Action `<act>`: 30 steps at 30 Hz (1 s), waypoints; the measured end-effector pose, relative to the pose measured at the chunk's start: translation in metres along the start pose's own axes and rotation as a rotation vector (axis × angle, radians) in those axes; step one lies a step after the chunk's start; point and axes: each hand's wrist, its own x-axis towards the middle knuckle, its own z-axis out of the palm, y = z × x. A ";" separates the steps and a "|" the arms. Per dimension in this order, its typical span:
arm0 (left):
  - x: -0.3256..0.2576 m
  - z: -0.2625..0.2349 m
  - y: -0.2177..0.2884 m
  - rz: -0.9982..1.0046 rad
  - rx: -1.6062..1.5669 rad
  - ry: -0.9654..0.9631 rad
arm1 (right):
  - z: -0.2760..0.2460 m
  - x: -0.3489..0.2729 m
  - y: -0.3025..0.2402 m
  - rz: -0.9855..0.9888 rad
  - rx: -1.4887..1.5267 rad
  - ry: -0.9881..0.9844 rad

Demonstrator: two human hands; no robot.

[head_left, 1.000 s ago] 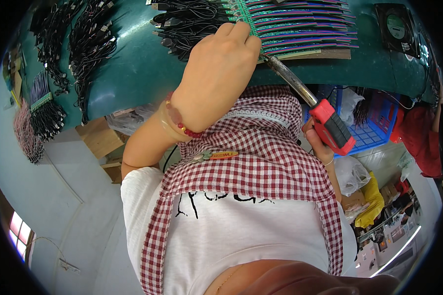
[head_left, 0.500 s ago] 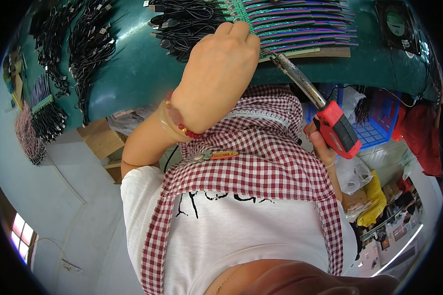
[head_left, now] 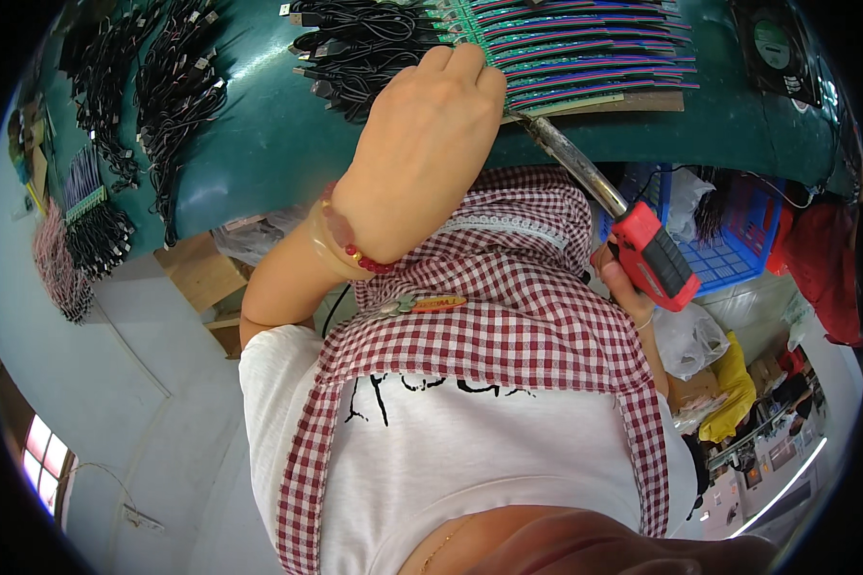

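Observation:
My left hand [head_left: 433,144] is closed over the near end of a row of green circuit boards [head_left: 468,21], fingers curled down. What those fingers pinch is hidden beneath the hand. My right hand [head_left: 625,286] grips a soldering iron [head_left: 650,251] with a red and black handle. Its metal barrel slants up to the left, and the tip is close to the left fingers, by the near edge of the row. Black USB cables [head_left: 355,53] run left from the boards; strips of coloured wires [head_left: 594,72] run right.
Bundles of black cables [head_left: 177,105] lie on the green table [head_left: 259,125] at left. A dark fan-like device [head_left: 775,48] sits at the far right. Beyond the table's near edge are a blue plastic basket [head_left: 729,259] and a cardboard box [head_left: 199,271].
The soldering iron's tip has shifted slightly toward me, away from the wires. My left hand has stayed nearly in place.

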 end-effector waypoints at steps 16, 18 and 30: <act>0.000 0.000 0.002 0.006 0.018 0.008 | 0.007 0.002 -0.011 0.048 -0.095 0.037; -0.002 0.000 0.004 0.007 0.019 0.002 | 0.006 0.003 -0.013 0.079 0.034 0.006; -0.001 0.000 0.003 0.012 0.020 0.003 | 0.011 0.007 -0.016 0.047 0.004 0.172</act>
